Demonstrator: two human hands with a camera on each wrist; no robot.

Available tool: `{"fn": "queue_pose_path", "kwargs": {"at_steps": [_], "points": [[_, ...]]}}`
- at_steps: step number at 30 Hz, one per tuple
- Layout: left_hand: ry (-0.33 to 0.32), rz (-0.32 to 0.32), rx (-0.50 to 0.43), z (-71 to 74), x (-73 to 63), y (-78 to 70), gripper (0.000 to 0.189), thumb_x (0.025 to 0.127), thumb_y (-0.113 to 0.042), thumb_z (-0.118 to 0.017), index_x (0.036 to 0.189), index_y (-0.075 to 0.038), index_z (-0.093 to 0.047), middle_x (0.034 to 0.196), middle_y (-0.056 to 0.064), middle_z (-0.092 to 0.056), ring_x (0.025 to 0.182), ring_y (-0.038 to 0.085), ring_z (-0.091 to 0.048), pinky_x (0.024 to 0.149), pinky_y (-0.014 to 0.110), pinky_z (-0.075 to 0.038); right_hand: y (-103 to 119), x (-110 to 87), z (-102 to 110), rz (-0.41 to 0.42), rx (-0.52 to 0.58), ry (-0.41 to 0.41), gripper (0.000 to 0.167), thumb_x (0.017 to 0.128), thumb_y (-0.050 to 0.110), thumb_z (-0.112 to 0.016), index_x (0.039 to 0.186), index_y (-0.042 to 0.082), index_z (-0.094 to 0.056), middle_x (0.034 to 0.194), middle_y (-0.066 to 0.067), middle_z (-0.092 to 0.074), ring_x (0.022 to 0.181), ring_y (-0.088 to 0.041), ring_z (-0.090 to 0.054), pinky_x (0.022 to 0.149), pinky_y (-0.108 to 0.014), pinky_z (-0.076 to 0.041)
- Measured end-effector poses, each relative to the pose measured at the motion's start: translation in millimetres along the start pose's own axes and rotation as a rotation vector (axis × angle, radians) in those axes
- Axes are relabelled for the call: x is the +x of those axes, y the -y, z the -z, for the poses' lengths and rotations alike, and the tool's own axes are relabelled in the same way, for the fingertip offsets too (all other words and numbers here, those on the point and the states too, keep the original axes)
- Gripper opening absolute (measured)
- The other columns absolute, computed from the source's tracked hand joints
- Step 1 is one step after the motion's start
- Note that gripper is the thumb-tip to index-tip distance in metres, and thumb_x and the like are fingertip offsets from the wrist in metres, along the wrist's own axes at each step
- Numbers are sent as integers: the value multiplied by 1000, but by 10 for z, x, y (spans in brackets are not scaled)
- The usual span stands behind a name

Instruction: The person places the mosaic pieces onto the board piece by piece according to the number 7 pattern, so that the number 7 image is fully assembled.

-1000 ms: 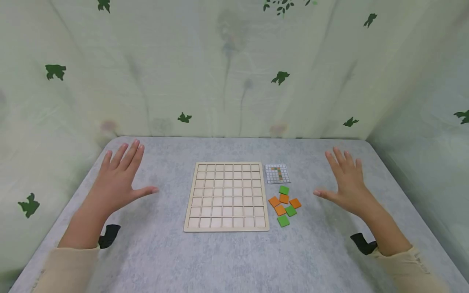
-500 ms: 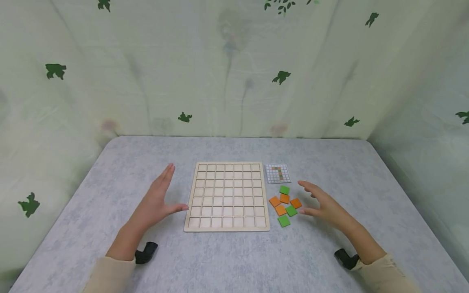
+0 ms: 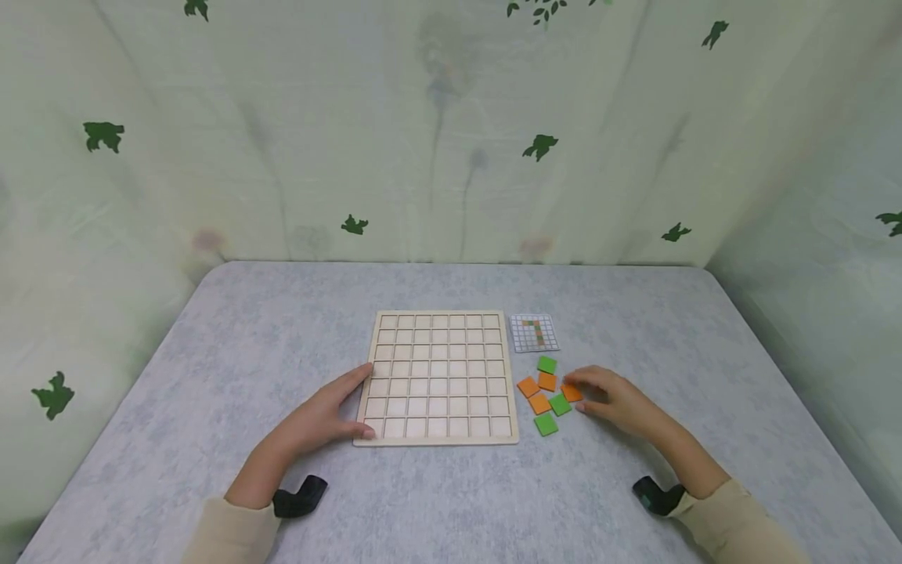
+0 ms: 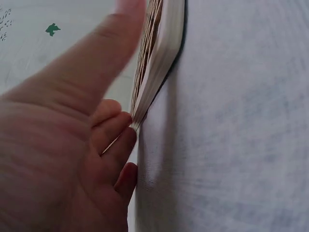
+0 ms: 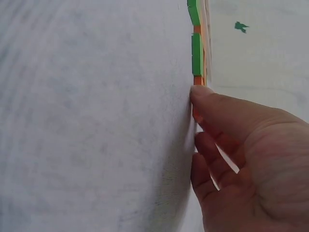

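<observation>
A pale wooden grid board (image 3: 437,442) lies in the middle of the table, its squares bare. My left hand (image 3: 317,421) rests at its left side, thumb on the near left corner and fingertips against the edge; the left wrist view shows them at the board's side. Right of the board, my right hand (image 3: 618,401) pinches an orange square tile (image 3: 572,393) between thumb and index finger. In the right wrist view the thumb partly hides that tile. Beside it lie green tiles (image 3: 546,424) and other orange tiles (image 3: 528,387) in a loose cluster.
A small printed card (image 3: 534,334) with a coloured grid pattern lies by the board's far right corner. The grey table (image 3: 451,501) ends at a pale curtain (image 3: 296,157) with leaf prints. Black wrist cameras (image 3: 301,497) sit just above the table.
Both hands have come down and inward from raised, spread poses. The left now touches the board's left edge; the right has reached the tiles and taken hold of the rightmost orange one.
</observation>
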State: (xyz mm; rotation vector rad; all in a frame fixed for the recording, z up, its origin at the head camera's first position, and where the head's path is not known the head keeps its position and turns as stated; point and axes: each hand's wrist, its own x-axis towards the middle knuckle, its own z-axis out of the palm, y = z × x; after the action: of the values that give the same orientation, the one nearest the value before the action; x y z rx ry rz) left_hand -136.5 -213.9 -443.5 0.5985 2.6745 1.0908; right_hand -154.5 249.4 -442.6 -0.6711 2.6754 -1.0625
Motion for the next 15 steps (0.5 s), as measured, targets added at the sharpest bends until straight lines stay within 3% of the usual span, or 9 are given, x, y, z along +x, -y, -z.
{"fn": "queue_pose_path", "kwargs": {"at_steps": [11, 15], "points": [[45, -35, 35, -20, -5, 55, 102, 65, -45, -74, 141, 2, -24, 146, 16, -17, 131, 36, -14, 101, 52, -19, 47, 19, 57, -70, -51, -7, 17, 82, 5, -65, 98, 6, -63, 95, -1, -58, 85, -17, -53, 72, -32, -46], [48, -39, 36, -23, -2, 60, 103, 65, -45, -74, 141, 2, -23, 146, 16, -16, 131, 37, -14, 101, 52, -19, 98, 46, 86, -75, -44, 30, 20, 81, 8, -66, 100, 6, -62, 96, 0, -57, 87, -16, -53, 75, -33, -46]]}}
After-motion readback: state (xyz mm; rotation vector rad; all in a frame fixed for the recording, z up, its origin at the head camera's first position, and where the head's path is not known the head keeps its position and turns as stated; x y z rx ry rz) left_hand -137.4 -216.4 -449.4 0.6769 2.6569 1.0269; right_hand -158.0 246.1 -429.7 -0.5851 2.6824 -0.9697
